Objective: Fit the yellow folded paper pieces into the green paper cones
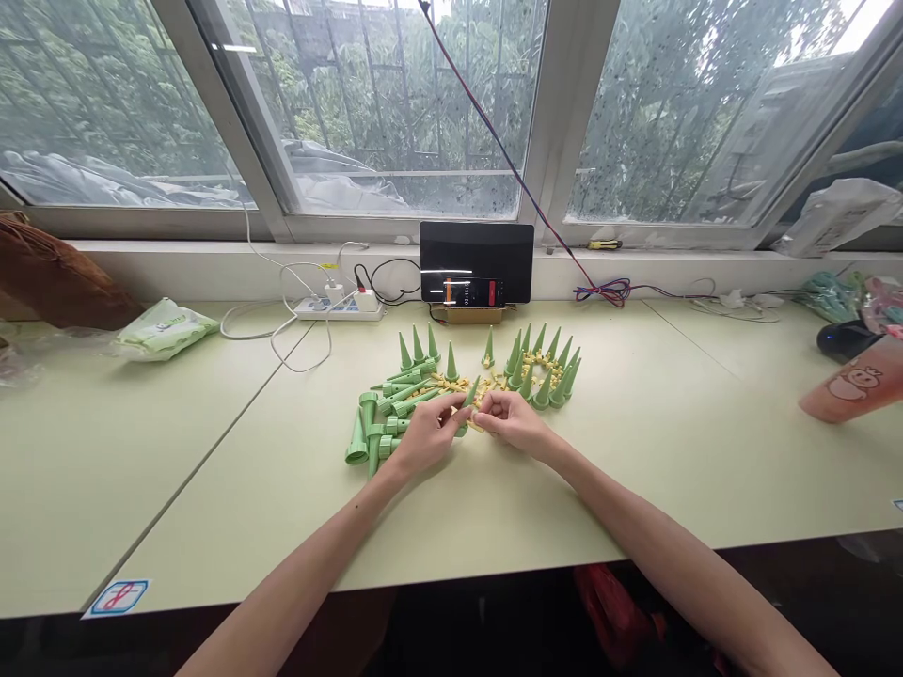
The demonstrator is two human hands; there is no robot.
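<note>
I'd brace that green spike (474, 387) near the yellow pieces (452, 384) with the left hand (432, 434), fingers clamped on it, and go easy with the right hand (518, 425), fingers together, can't tell on what.

Left fingers (450, 401) and right fingers (496, 402) curled

My left hand (432, 434) and right hand (520, 425) were bare, with slim fingers. Both the left forearm (310, 559) and the right forearm (656, 531) were uncovered as far as they showed, slender and smooth, with one tiny dark spot (356, 507) marking the left.
</note>
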